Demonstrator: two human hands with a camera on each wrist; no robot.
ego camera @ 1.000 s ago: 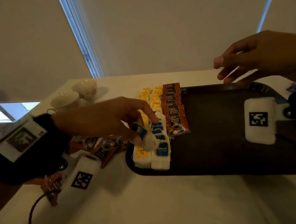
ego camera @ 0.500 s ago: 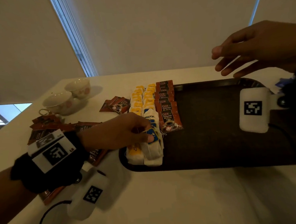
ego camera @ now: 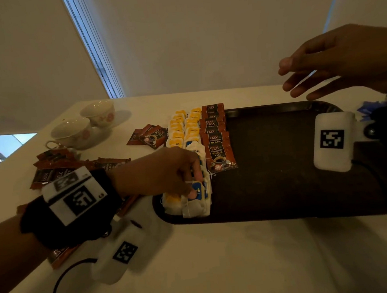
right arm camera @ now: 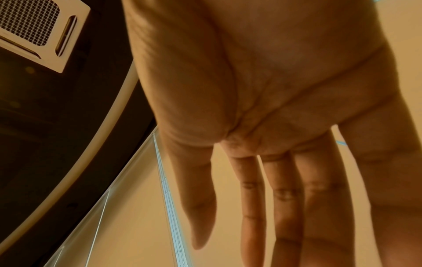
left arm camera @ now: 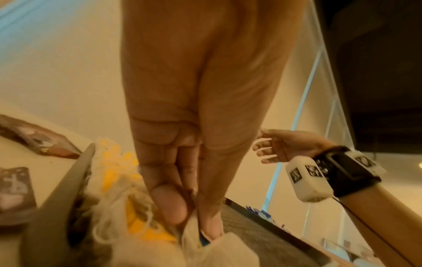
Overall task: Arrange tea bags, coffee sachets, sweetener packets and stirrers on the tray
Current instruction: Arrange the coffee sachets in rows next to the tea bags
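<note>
A dark tray (ego camera: 282,186) lies on the white table. Along its left side run a row of yellow-tagged tea bags (ego camera: 178,133), a row of blue-tagged ones and a row of brown coffee sachets (ego camera: 218,153). My left hand (ego camera: 194,185) pinches a blue-tagged tea bag (ego camera: 198,189) at the near end of the blue row, where it lies on the other bags. The left wrist view shows thumb and finger of that left hand (left arm camera: 196,222) closed on the tea bag (left arm camera: 228,249). My right hand (ego camera: 298,81) hovers empty above the tray's far right corner, its fingers straight.
Loose coffee sachets (ego camera: 149,135) lie left of the tray, and a bigger pile (ego camera: 58,165) sits behind my left wrist. Two cups (ego camera: 72,132) stand at the far left. Blue packets (ego camera: 368,109) lie beyond the tray's right end. The tray's right half is bare.
My left hand has lowered the blue-tagged tea bag onto the near end of the row and drawn back toward me. The right hand has stayed hovering.
</note>
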